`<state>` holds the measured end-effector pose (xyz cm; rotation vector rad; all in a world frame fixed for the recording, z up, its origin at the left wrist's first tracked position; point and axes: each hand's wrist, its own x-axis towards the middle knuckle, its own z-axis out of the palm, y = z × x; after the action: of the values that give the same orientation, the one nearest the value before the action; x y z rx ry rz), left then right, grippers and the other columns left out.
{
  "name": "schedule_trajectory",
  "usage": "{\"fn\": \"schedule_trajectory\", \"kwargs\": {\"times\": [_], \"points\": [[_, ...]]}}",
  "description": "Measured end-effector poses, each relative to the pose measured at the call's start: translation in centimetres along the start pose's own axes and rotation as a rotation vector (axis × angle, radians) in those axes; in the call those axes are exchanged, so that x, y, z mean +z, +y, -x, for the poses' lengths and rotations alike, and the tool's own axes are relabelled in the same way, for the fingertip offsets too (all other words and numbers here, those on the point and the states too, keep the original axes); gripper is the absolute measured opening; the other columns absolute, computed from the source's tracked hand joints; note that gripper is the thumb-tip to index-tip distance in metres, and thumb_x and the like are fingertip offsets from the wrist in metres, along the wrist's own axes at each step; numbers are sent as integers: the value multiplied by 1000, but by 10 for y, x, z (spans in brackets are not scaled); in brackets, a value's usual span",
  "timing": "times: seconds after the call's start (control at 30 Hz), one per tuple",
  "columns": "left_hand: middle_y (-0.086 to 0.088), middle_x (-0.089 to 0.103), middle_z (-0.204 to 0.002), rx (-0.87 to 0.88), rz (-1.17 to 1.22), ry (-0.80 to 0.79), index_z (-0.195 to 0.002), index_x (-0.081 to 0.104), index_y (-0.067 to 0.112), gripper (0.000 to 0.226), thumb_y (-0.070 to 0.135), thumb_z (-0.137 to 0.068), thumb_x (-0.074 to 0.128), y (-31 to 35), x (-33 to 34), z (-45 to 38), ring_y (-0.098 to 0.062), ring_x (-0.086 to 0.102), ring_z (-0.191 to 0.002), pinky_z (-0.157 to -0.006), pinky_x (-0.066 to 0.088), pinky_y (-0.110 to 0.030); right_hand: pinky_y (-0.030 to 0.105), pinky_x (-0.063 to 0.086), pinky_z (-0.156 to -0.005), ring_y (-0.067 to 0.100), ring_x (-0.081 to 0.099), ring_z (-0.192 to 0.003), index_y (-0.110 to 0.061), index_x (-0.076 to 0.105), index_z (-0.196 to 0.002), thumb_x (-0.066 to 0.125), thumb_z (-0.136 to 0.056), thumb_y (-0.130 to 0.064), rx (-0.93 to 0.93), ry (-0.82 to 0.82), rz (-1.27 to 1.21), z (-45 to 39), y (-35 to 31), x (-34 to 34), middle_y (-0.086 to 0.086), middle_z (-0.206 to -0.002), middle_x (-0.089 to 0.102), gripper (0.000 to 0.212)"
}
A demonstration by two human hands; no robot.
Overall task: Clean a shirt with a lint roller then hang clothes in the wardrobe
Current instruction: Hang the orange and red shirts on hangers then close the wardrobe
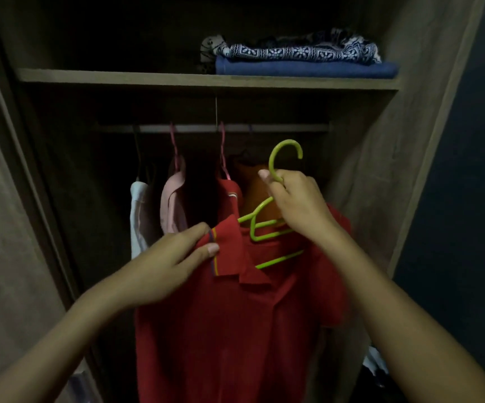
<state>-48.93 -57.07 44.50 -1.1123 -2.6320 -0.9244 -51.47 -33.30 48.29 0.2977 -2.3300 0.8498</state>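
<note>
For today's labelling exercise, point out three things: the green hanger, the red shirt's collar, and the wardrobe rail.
green hanger (276, 152), head view, on the hook's curve.
red shirt's collar (231, 251), head view, on the left collar flap.
wardrobe rail (194, 128), head view, on the bare bar between the pink hangers.

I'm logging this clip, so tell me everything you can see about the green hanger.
The green hanger looks like glossy lime plastic, with an open curved hook on top, sloping shoulders and at least one lower bar. It sits inside the neck of the red shirt, which drapes from it. The right hand grips its neck just under the hook, holding it upright in front of the wardrobe, below the rail and not yet hooked on.
</note>
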Motion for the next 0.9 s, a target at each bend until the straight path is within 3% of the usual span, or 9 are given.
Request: {"fn": "schedule_trajectory", "kwargs": {"times": [0.1, 0.2, 0.3, 0.43, 0.57, 0.63, 0.73, 0.83, 0.9], "points": [[-3, 59, -81, 11, 105, 100, -90, 49, 18, 29, 43, -99, 38, 3, 18, -7, -17, 59, -78, -77, 48, -46, 14, 37, -66, 3, 52, -75, -20, 58, -92, 66, -82, -50, 83, 231, -98, 16, 1, 9, -7, -85, 56, 33], [-4, 59, -81, 16, 152, 130, -91, 49, 17, 31, 45, -97, 39, 8, 35, -15, -17, 59, -77, -78, 47, -48, 21, 43, -85, 7, 53, -94, -19, 59, -98, 64, -82, -48, 28, 471, -71, 52, 4, 26, -7, -100, 53, 33], [0, 58, -78, 26, 177, 187, -88, 48, 19, 29, 46, -93, 39, 14, 57, -28, -10, 58, -74, -77, 46, -46, 27, 48, -86, 4, 58, -95, -25, 67, -80, 59, -88, -46, 123, 364, -142, 80, 14, 33, -13, -97, 59, 24], [5, 55, -73, -73, 225, 274, -84, 49, 18, 19, 30, -99, 47, 21, 89, -58, -12, 54, -72, -76, 42, -38, 10, 41, -87, 0, 59, -101, -32, 72, -86, 61, -90, -37, 278, 173, -275, 77, 27, 15, -18, -98, 62, 13], [9, 53, -68, -173, 362, 317, -84, 51, 18, 17, 26, -98, 48, 32, 113, -81, -8, 50, -66, -69, 39, -33, 25, 48, -93, -7, 64, -94, -35, 73, -84, 57, -93, -36, 425, 25, -406, 77, 42, 9, -21, -88, 72, 18], [9, 62, -79, -174, 455, 299, -92, 57, 17, 17, 28, -99, 45, 39, 124, -85, -1, 57, -74, -73, 42, -28, 20, 48, -90, -11, 64, -92, -36, 71, -83, 55, -95, -32, 479, -24, -586, 82, 46, 11, -25, -88, 72, 20], [9, 66, -109, -126, 548, 228, -114, 59, 22, 25, 30, -101, 40, 47, 141, -88, 0, 59, -104, -92, 43, -22, 11, 49, -79, -4, 67, -93, -25, 72, -91, 52, -97, -30, 541, 22, -706, 83, 52, 11, -13, -92, 75, 21], [11, 59, -118, -98, 651, 103, -126, 58, 23, 30, 25, -100, 42, 42, 151, -97, 0, 52, -116, -101, 36, -19, 35, 49, -99, 16, 64, -110, -16, 65, -115, 54, -86, -48, 608, 116, -675, 77, 68, 20, 6, -113, 70, 45], [9, 55, -109, -84, 699, -57, -114, 61, 28, 32, 19, -88, 46, 34, 152, -105, 0, 52, -109, -96, 36, -16, 40, 49, -97, 21, 64, -106, -16, 63, -114, 53, -81, -46, 662, 207, -642, 76, 81, 28, 8, -109, 69, 46]]}}
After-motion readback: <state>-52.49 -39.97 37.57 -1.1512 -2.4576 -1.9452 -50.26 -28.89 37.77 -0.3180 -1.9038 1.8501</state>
